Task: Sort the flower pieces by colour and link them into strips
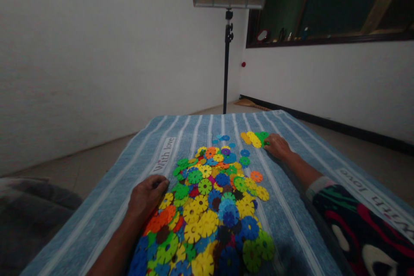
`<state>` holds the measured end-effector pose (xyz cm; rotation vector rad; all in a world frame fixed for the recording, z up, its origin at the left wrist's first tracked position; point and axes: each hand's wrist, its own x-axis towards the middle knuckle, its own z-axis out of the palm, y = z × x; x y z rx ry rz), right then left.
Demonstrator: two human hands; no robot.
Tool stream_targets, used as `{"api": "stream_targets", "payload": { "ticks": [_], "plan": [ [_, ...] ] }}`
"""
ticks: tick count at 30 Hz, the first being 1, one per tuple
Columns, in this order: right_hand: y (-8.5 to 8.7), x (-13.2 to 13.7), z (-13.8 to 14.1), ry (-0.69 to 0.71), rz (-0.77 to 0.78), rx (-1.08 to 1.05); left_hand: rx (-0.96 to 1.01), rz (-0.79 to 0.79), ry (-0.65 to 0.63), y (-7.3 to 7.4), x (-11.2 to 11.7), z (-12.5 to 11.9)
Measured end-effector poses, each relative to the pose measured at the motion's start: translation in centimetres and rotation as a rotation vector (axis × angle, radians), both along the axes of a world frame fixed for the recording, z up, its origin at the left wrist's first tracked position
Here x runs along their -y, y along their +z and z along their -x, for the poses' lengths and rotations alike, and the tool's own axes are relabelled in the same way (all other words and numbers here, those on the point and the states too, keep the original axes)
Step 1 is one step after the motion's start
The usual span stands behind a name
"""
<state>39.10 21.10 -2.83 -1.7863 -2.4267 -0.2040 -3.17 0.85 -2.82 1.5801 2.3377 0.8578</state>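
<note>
right hand (pixel 278 146) is stretched out to 1 o'clock since the little row of yellow and green discs (pixel 255 139) sits apart from the big rainbow pile (pixel 210 207) on the striped cloth (pixel 97 207), fingers closed on its green end I think (pretty dim), left hand (pixel 147 196) curled on the pile's 9 o'clock edge, can't tell if it's gripping anything

Two hands at a pile of plastic discs

Left hand (pixel 147 196) rests on the pile (pixel 210 211); right hand (pixel 278 146) touches a green disc (pixel 262 137) on the striped cloth (pixel 291 224).
</note>
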Motion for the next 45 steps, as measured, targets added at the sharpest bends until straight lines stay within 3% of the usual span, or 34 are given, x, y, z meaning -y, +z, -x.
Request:
{"api": "stream_targets", "payload": {
  "ticks": [11,17,21,26,30,36,45],
  "plan": [
    [-0.3,0.0,0.3,-0.036,-0.005,0.003,0.026,-0.016,0.005,-0.3,-0.2,0.1],
    [-0.2,0.6,0.6,0.021,-0.008,-0.074,0.041,-0.02,-0.008,-0.3,-0.2,0.0],
    [-0.2,2.8,1.9,0.138,-0.023,-0.171,0.042,-0.006,0.021,-0.2,-0.2,-0.1],
    [-0.7,7.4,3.8,0.317,0.018,-0.267,0.039,-0.027,0.015,-0.1,-0.2,-0.2],
    [-1.6,10.2,4.6,0.363,0.063,-0.323,0.026,-0.016,0.02,0.1,0.0,-0.5],
    [-2.5,11.6,4.9,0.379,0.101,-0.339,0.001,-0.01,0.003,0.2,0.1,-0.7],
    [-1.7,13.1,7.1,0.462,0.072,-0.407,-0.01,-0.032,0.002,-0.2,0.0,-0.8]
  ]
}}
